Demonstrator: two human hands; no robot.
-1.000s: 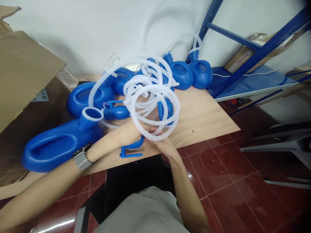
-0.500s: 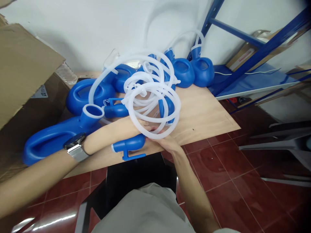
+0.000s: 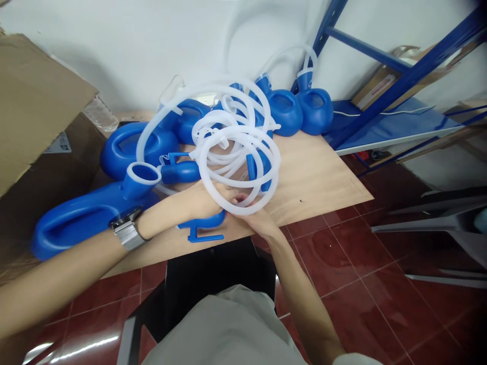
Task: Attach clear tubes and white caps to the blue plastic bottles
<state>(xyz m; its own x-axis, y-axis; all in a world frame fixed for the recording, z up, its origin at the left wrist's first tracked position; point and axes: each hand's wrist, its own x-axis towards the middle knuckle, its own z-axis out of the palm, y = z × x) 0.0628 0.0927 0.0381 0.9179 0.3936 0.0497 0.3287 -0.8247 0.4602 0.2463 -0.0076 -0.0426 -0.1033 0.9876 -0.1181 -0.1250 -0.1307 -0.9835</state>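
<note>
Wrist to wrist, my hands meet at the table's front edge, behind the lower bend of a coiled white corrugated hose (image 3: 277, 167). My left hand (image 3: 217, 198), below a watch, reaches across with its fingers curled at the coil. My right hand (image 3: 254, 217) is closed around the coil's bottom bend; the fingertips are partly hidden by the loops. Beneath my left wrist lies a blue lid-like piece with a handle (image 3: 207, 237). Another blue handled piece (image 3: 182, 172) rests behind my left forearm. Left of it, a blue bottle (image 3: 83, 215) lies with its white-rimmed mouth uncapped.
More blue bottles (image 3: 285, 114) with hoses stand along the wall at the back of the wooden table (image 3: 323, 177). A cardboard box (image 3: 38, 101) borders the left side. A blue metal shelf (image 3: 399, 121) rises at the right, and a grey chair (image 3: 437, 223) stands beyond.
My left wrist has shifted slightly to the right and now covers more of the blue handled piece under it. Both hands stay at the hose coil; the view has moved slightly.
</note>
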